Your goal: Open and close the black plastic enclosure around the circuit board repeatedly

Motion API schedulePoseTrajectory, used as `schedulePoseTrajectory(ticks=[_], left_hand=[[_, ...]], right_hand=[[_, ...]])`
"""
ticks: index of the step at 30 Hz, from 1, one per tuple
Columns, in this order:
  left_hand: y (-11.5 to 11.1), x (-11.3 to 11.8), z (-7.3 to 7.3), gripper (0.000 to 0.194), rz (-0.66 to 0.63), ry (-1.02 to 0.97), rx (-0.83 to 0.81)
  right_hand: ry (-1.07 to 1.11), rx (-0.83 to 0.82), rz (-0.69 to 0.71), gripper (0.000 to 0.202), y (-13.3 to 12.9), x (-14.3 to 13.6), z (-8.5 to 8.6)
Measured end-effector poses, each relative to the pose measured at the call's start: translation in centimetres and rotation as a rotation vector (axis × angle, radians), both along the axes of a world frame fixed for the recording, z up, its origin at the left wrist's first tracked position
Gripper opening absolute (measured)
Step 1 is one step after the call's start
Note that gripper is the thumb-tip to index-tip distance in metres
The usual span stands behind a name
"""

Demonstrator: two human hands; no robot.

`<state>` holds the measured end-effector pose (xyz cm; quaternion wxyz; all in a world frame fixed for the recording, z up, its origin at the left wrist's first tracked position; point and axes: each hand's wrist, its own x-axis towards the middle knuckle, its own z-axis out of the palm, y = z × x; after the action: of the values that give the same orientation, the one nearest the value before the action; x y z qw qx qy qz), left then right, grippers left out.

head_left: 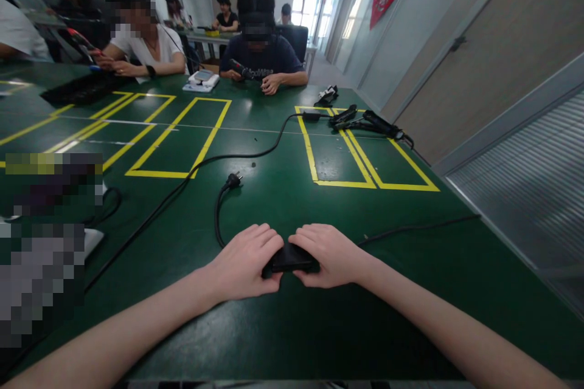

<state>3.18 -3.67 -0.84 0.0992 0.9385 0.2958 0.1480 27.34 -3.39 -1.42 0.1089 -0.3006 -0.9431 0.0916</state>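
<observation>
Near the front of the green table (292,328), a small flat black object (292,258) is held between both of my hands. My left hand (250,260) grips its left side, fingers on top and thumb at the near edge. My right hand (326,255) grips the right side in the same way. Just beyond my left hand, a black power plug (234,180) lies on the table with its prongs to the right, and its cable curves down behind that hand. A thin black cable (420,228) runs rightward from behind my right hand.
A long black cable (219,158) crosses the table to a black tool (383,124) at the back right. Yellow tape outlines (159,174) mark the surface. Across the table sit a person in dark blue (260,58) and a person in white (146,51). Blurred items lie at left.
</observation>
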Motion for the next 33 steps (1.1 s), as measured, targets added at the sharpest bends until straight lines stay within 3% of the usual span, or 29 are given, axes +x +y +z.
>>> schedulePoseTrajectory(ticks=[13, 17, 22, 26, 33], left_hand=[[-0.7, -0.4, 0.1, 0.024, -0.16, 0.145, 0.187], [-0.6, -0.6, 0.0, 0.022, -0.154, 0.142, 0.176], [-0.5, -0.7, 0.1, 0.019, -0.121, 0.103, 0.103], [-0.5, -0.5, 0.2, 0.031, -0.118, 0.041, 0.114], [-0.3, -0.6, 0.4, 0.028, -0.115, -0.05, 0.09]], right_hand=[[-0.167, -0.035, 0.077, 0.036, -0.4, -0.7, 0.9], [-0.208, -0.007, 0.057, 0.04, -0.2, -0.6, 1.2], [-0.258, 0.006, 0.05, 0.026, 0.1, -0.4, 1.3], [-0.238, 0.015, 0.029, 0.025, 0.2, -0.1, 1.2], [-0.083, 0.168, 0.056, 0.033, 0.1, 0.5, 0.6]])
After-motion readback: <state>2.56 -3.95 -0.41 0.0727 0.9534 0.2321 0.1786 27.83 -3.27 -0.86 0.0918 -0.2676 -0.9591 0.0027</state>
